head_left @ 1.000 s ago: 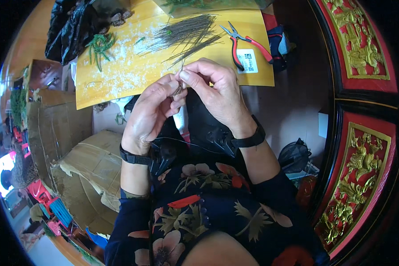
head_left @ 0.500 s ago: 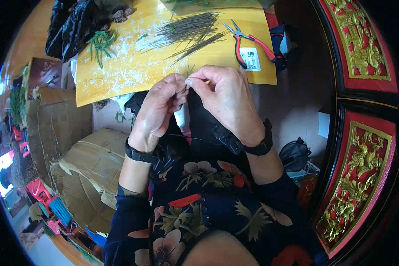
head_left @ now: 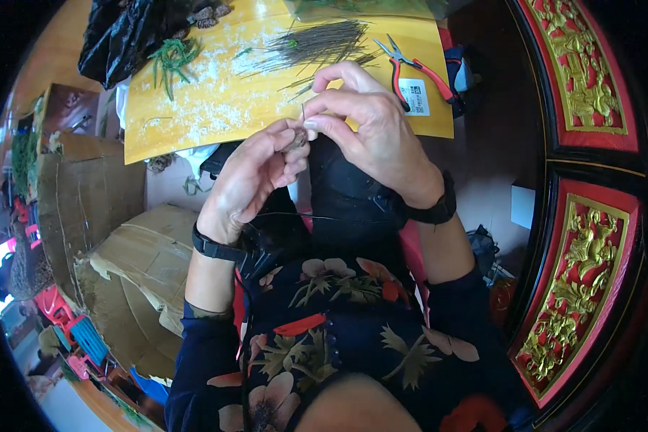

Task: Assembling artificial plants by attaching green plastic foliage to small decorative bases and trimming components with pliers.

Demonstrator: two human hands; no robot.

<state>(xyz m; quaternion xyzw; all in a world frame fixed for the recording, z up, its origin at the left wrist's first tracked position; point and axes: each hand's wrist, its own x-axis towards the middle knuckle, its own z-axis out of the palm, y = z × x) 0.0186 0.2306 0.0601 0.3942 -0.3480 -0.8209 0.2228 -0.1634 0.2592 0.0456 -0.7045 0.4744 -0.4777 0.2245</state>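
Observation:
My left hand (head_left: 248, 169) is closed around a small brown pine cone (head_left: 296, 141), held just past the near edge of a yellow board (head_left: 147, 147). A thin dark wire (head_left: 302, 110) sticks up from beside the cone. My right hand (head_left: 374, 119) meets the left there, its thumb and a finger pinched at the wire's lower part and the other fingers raised and bent. Farther back on the board lies a loose pile of similar dark wires (head_left: 331, 39). Red-handled pliers (head_left: 398, 56) rest to the right of the pile, jaws pointing away and handles apart.
Green artificial sprigs (head_left: 171, 63) and white crumbs lie on the board's left part. A black plastic bag (head_left: 115, 54) and several pine cones (head_left: 207, 14) are at the far left. Torn cardboard (head_left: 140, 252) stands left of me; a carved red-and-gold panel (head_left: 579, 266) stands right.
My right hand's fingers have lifted and spread from their closer pinch. More of the pine cone and the upright wire now shows. The board sits slightly differently in view.

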